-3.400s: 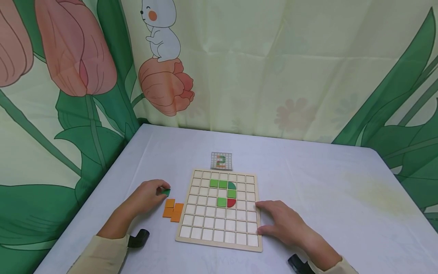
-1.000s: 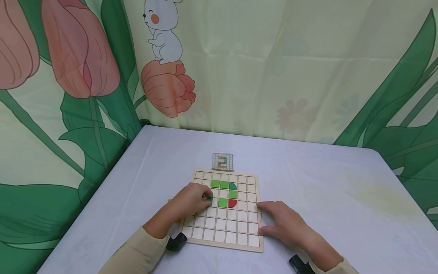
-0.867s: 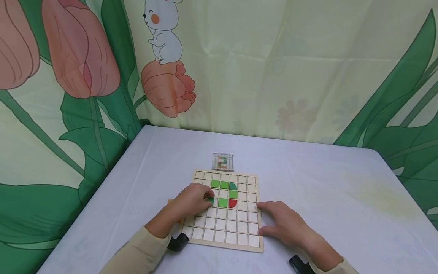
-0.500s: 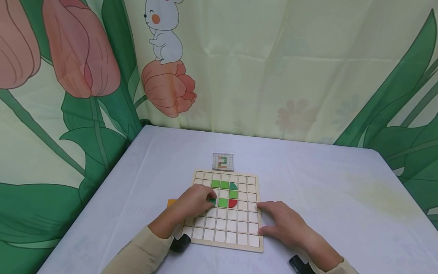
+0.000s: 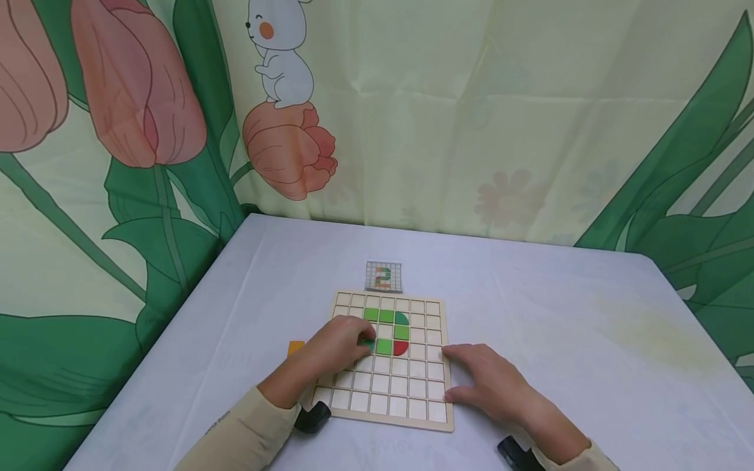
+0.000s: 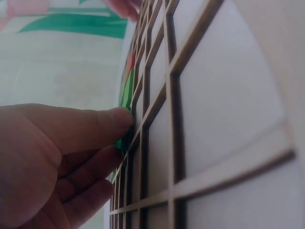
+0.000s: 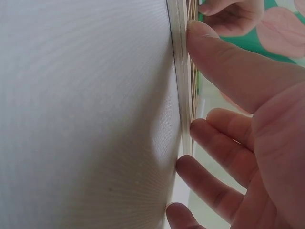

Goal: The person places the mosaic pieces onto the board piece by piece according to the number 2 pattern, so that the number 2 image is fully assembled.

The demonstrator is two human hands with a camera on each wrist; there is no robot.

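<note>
A wooden grid board (image 5: 377, 418) lies on the table, its cells partly filled with light green square tiles (image 5: 384, 347), a dark green quarter-round tile (image 5: 402, 318) and a red quarter-round tile (image 5: 400, 348). My left hand (image 5: 338, 343) reaches over the board's left half. Its thumb and fingers pinch a dark green tile (image 6: 123, 142) right at a cell beside the light green one; the fingers hide most of it. Along the board's right edge, my right hand (image 5: 489, 379) rests with thumb and fingers spread, fingertips at the rim (image 7: 180, 76).
Beyond the board's far edge lies a small pattern card (image 5: 383, 277) printed with a figure like a 2. An orange square tile (image 5: 296, 347) shows left of the board, partly behind the left forearm. A printed curtain (image 5: 424, 118) hangs behind the white table (image 5: 577, 314).
My left hand has carried the dark green tile from the table's left side onto the board, then edged slightly right. The right hand stays at the board's edge.
</note>
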